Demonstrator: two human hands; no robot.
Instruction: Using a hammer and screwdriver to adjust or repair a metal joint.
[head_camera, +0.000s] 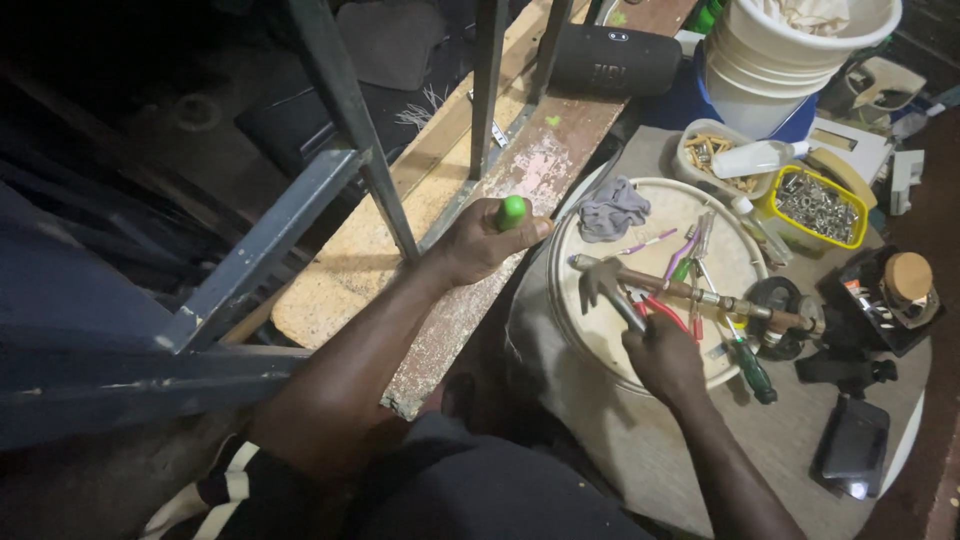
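Observation:
My left hand (482, 243) is closed around a tool with a bright green handle end (511, 211), held over a worn wooden plank (520, 170). My right hand (662, 355) rests on a round cream tray (600, 340) and grips red-handled pliers (655, 308). Across that tray lies a claw hammer (660, 285) with a wooden handle. A grey rag (612, 208), thin screwdrivers (690, 250) and a green-handled screwdriver (752, 370) lie on or beside the tray.
A grey metal frame (340, 110) with bars crosses the left and top. A black cylindrical speaker (615, 58), stacked white buckets (790, 60), a yellow tub of screws (815, 205), a clear tub of plugs (712, 152) and a black phone (850, 445) surround the tray.

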